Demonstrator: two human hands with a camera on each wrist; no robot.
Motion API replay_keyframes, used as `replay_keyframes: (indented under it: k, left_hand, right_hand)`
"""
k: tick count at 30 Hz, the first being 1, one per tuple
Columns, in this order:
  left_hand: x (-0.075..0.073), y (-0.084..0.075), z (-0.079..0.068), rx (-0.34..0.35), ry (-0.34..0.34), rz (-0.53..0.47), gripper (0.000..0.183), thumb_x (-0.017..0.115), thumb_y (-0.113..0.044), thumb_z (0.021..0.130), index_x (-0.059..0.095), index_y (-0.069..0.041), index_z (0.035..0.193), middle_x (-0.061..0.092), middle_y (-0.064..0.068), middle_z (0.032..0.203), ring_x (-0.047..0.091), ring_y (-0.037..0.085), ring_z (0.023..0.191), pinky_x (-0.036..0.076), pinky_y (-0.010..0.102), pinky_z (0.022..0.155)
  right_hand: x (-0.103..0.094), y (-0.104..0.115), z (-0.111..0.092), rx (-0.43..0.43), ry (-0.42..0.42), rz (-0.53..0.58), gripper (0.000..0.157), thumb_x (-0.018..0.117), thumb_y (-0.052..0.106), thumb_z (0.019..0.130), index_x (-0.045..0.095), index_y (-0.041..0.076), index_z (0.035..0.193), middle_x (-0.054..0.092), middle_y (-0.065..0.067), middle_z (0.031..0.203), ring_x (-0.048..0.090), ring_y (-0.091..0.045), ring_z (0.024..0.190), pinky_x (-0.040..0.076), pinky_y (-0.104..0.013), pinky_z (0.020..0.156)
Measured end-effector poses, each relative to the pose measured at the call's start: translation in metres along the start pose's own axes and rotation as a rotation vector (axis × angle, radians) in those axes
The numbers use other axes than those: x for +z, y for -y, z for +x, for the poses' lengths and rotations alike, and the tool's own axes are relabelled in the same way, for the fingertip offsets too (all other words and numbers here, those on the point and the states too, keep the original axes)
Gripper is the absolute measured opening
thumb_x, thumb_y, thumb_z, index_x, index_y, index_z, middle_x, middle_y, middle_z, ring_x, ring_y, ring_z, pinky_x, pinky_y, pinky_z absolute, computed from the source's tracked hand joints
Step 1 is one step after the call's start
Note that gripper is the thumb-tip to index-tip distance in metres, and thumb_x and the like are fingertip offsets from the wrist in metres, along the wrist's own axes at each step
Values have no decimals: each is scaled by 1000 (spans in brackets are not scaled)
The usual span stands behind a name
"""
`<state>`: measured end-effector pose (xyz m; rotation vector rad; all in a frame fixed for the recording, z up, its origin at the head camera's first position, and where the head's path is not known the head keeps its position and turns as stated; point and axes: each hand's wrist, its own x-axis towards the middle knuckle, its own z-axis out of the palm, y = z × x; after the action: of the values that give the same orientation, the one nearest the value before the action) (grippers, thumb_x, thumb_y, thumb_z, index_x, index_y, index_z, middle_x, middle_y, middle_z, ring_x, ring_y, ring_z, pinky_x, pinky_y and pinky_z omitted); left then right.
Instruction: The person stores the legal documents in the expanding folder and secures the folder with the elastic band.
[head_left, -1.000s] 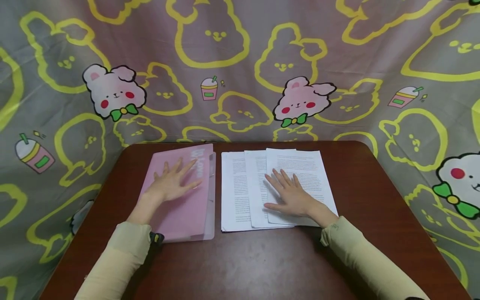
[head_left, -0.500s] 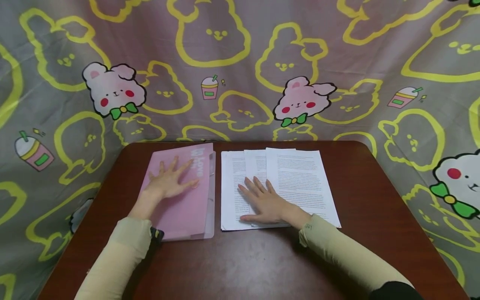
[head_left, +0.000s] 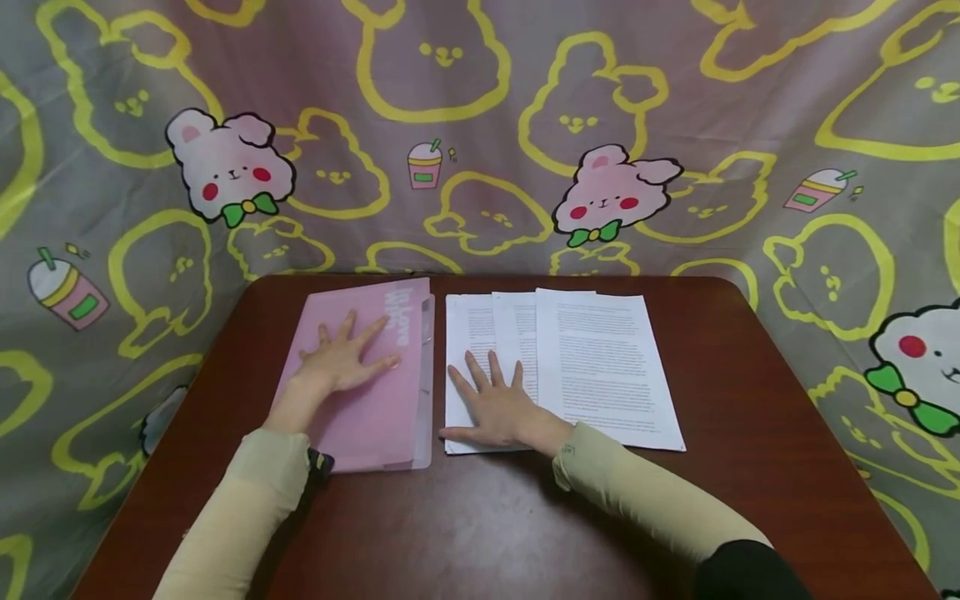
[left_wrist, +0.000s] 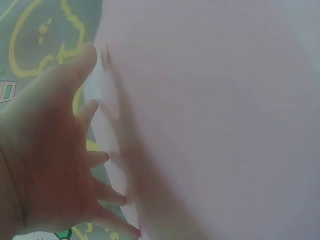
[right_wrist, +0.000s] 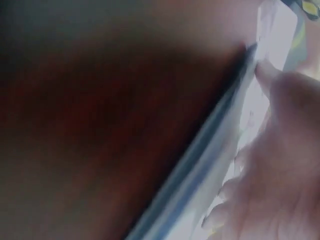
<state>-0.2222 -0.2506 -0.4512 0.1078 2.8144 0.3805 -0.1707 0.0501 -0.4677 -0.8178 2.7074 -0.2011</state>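
A pink translucent folder with white lettering lies on the left half of the table. My left hand rests on it, fingers spread wide; the left wrist view shows the fingertips touching the pink cover. To the right lie three fanned stacks of printed paper. My right hand lies with spread fingers over the leftmost stack, its thumb at that stack's front left corner. The middle stack is partly under the hand. The rightmost stack is uncovered. Neither hand grips anything.
The brown wooden table has rounded back corners. A grey curtain with yellow outlines and pink rabbit prints hangs behind it and along both sides. A narrow gap separates the folder from the papers.
My right hand has slid left, from the rightmost stack across the middle one to the leftmost. The left hand has stayed on the folder. The head view has tilted slightly.
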Motion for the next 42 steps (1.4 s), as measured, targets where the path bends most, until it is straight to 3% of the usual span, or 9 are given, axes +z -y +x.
replay_keyframes:
  k: [6,10,21,29,42]
  left_hand:
    - [-3,-13,8,-18,4,-33,101,38,-91,99,6,-37,178,-7,25,184,-2,79,155,15,102,109]
    - [-5,-22,15,-64,14,-72,104,38,-90,99,1,-34,178,-10,26,184,-4,78,156,12,101,112]
    - [-3,-33,40,-154,15,-133,108,34,-95,95,-1,-35,178,-16,24,183,-11,74,158,5,100,112]
    - [-2,-51,41,-167,-72,-155,102,44,-83,101,0,-33,178,-13,28,183,-9,75,158,8,101,112]
    - [5,-70,45,-278,-118,-132,116,51,-81,99,-14,-24,176,-18,34,179,-6,77,156,12,98,116]
  right_hand:
    - [6,12,4,85,1,-1,111,51,86,98,15,19,178,3,-14,187,2,-50,171,10,-85,131]
    - [10,21,6,125,7,0,117,51,89,96,14,15,178,4,-15,187,3,-48,172,10,-84,131]
    - [17,39,8,163,7,-24,119,50,90,95,11,13,178,2,-18,186,2,-50,171,11,-86,130]
    - [18,37,9,169,10,-20,120,49,90,96,8,14,178,-2,-18,186,-1,-50,171,9,-87,129]
    - [16,38,11,160,25,-24,119,50,89,96,8,13,178,-3,-19,185,-1,-50,171,9,-87,128]
